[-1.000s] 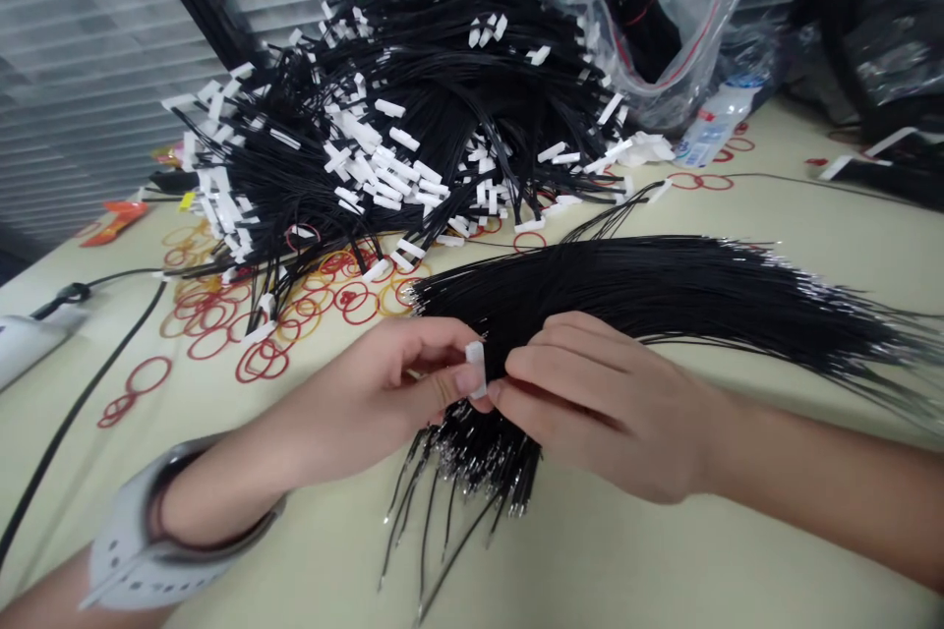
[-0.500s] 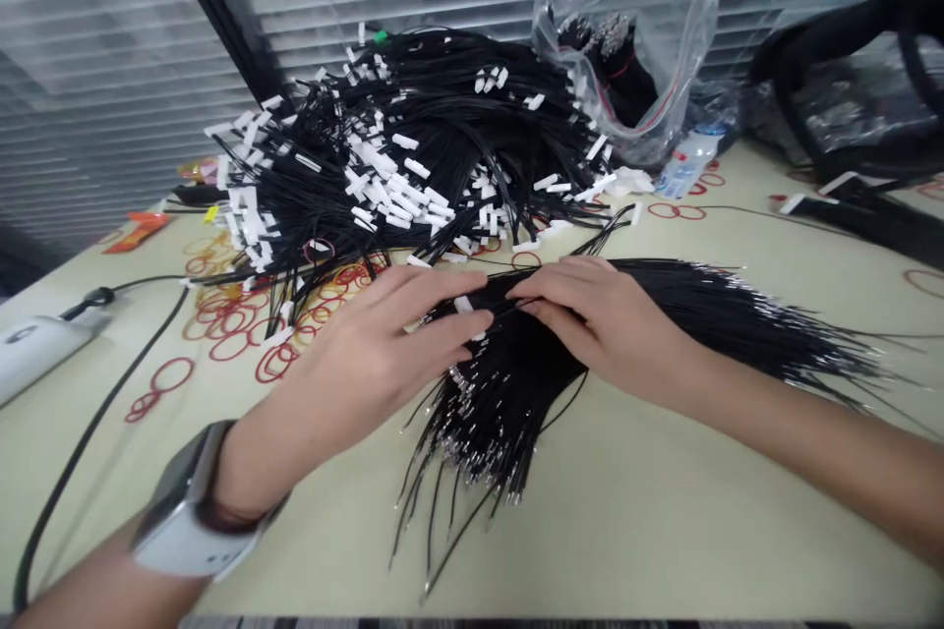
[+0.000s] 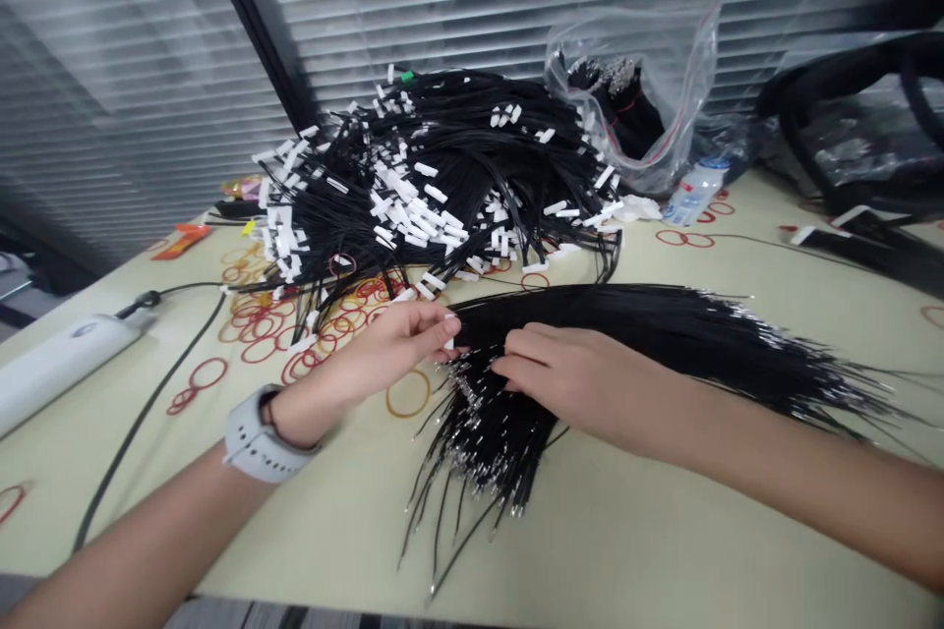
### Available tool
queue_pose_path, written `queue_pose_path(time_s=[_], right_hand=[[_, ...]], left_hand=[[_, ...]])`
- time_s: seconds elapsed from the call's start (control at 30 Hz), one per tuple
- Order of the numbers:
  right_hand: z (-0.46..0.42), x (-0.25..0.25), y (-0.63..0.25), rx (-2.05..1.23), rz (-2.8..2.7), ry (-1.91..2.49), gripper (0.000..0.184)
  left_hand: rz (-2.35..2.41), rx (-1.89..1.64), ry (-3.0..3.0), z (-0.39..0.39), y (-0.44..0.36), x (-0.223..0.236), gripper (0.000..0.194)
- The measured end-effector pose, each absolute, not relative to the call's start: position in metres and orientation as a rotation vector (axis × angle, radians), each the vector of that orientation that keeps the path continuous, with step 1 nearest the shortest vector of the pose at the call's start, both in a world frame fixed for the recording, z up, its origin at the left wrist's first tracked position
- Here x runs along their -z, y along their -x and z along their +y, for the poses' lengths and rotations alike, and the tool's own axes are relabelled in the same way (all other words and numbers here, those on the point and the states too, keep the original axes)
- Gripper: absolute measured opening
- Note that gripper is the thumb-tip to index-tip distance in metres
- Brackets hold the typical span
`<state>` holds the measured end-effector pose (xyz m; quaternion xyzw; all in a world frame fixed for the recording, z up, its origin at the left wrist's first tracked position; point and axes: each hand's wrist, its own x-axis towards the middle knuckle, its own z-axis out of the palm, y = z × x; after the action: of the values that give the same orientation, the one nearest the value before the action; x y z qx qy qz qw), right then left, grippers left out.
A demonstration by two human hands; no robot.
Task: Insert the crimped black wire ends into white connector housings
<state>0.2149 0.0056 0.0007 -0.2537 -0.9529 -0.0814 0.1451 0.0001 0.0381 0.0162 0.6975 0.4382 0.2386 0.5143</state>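
My left hand (image 3: 402,344) is closed in a pinch on a small white connector (image 3: 449,334), at the left end of the black wire bundle. My right hand (image 3: 567,378) lies over the bundle, its thumb and fingers together among the wires; what is between the fingertips is too small to make out. The loose black wires (image 3: 626,310) have bare silvery tips. One group of ends fans down toward the front of the table, the other spreads out to the right.
A heap of black cables (image 3: 472,147) with white connectors stands at the back. Rubber bands (image 3: 260,314) lie scattered left. A clear zip bag (image 3: 668,128) holds more wires, beside a small bottle (image 3: 693,192). A white power strip (image 3: 66,369) with a black cord is at far left.
My left hand has drawn back left and now pinches the white connector. My right hand has shifted slightly down and left over the wires. The camera view has tilted a little.
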Motion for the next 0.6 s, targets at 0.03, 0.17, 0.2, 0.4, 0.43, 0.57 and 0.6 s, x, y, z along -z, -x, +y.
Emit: queue_pose_path(time_s=[0.03, 0.17, 0.2, 0.4, 0.43, 0.57, 0.6], right_hand=[[0.009, 0.002, -0.213, 0.203, -2.771, 0.775, 0.015], [0.019, 0.000, -0.210, 0.000, -2.763, 0.857, 0.011], [0.019, -0.002, -0.211, -0.071, -2.739, 0.861, 0.012], [0.009, -0.009, -0.215, -0.379, -2.547, 0.918, 0.017], [0.007, -0.008, -0.214, -0.416, -2.509, 0.938, 0.016], [0.002, -0.007, -0.210, -0.558, -2.336, 1.132, 0.007], [0.001, -0.008, -0.208, -0.575, -2.300, 1.201, 0.007]], left_hand=[[1.051, -0.565, -1.664, 0.038, 0.001, -0.016, 0.020], [1.012, -0.528, -1.622, 0.039, 0.005, -0.017, 0.013], [0.996, -0.521, -1.620, 0.041, 0.007, -0.018, 0.011], [0.921, -0.520, -1.567, 0.045, 0.010, -0.013, 0.008], [0.911, -0.521, -1.548, 0.044, 0.009, -0.012, 0.009], [0.940, -0.556, -1.437, 0.036, 0.002, -0.011, 0.009], [0.956, -0.561, -1.416, 0.035, 0.001, -0.011, 0.009]])
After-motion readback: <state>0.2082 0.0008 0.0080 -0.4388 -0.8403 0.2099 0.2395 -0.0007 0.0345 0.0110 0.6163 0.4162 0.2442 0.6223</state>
